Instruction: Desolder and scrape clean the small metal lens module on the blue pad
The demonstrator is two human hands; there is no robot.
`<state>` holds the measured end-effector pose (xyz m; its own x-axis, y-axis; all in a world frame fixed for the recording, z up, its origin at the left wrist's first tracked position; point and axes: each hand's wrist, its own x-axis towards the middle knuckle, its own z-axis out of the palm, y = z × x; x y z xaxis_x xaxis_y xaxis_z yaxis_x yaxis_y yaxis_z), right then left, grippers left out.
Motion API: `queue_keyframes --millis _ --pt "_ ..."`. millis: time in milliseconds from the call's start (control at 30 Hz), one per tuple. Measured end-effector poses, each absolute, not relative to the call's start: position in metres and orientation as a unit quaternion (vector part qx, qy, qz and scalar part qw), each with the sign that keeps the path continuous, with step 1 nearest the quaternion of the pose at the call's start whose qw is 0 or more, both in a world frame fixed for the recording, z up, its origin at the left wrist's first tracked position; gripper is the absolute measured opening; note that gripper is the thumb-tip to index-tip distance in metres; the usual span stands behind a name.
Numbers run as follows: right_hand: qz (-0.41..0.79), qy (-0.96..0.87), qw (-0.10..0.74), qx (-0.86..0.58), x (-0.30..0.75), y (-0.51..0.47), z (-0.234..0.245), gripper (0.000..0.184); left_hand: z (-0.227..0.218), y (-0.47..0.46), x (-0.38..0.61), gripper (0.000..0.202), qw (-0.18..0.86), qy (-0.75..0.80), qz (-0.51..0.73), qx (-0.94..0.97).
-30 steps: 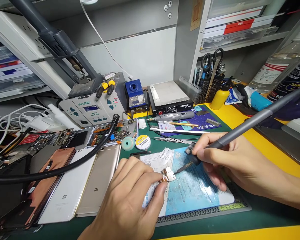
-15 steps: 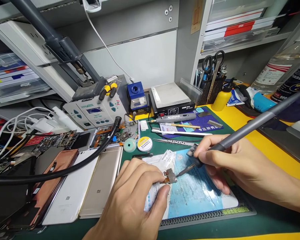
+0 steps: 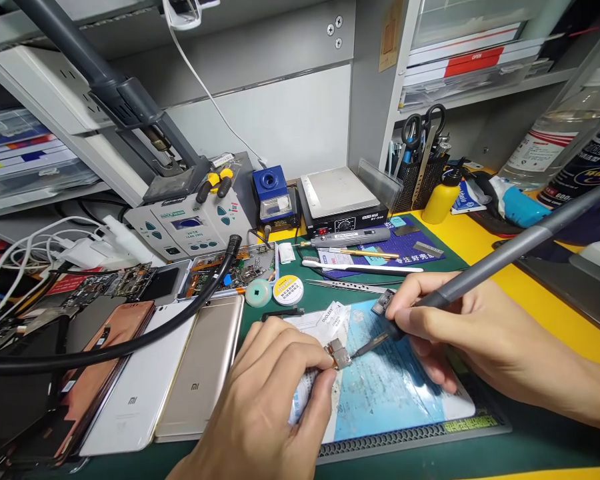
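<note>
Working over a yellow desk, covered almost to its near edge by a green mat. Backed, toward the desk's far left corner, by a grey-and-white control station. Centred on a blue-and-white sheet, near the desk's near edge, with the left hand across the sheet's left edge and the right hand over its right half. Gripping a dark pen-shaped tool in the right hand, fingers closed round its lower end. Flanked, toward the desk's left side, by a white phone back and a gold phone back. Near the right fingertips, at the sheet's far edge, a small dark module; cannot tell contact from a narrow gap. Smallest of all, a metal-cased part with an orange ribbon, over the sheet's left half, held at its left end by left thumb and index finger. At or just beside its right end, the tool's tip; too small to tell. Likely very light: stiff and perhaps slick in the casing, soft and easily creased along the ribbon, probably most fragile at the join. Best taken, judging by shape, by the casing's edges, gently, without tugging the ribbon
</note>
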<state>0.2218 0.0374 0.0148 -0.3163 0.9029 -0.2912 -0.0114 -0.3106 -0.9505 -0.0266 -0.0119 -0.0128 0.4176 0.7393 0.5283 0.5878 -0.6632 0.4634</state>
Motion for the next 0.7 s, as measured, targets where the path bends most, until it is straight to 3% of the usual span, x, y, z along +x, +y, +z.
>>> queue_keyframes --millis 700 --pt "0.616 -0.535 0.324 -0.480 0.2229 0.0370 0.0106 0.020 -0.0108 -0.0108 -0.0235 0.025 0.077 0.384 0.363 0.846"
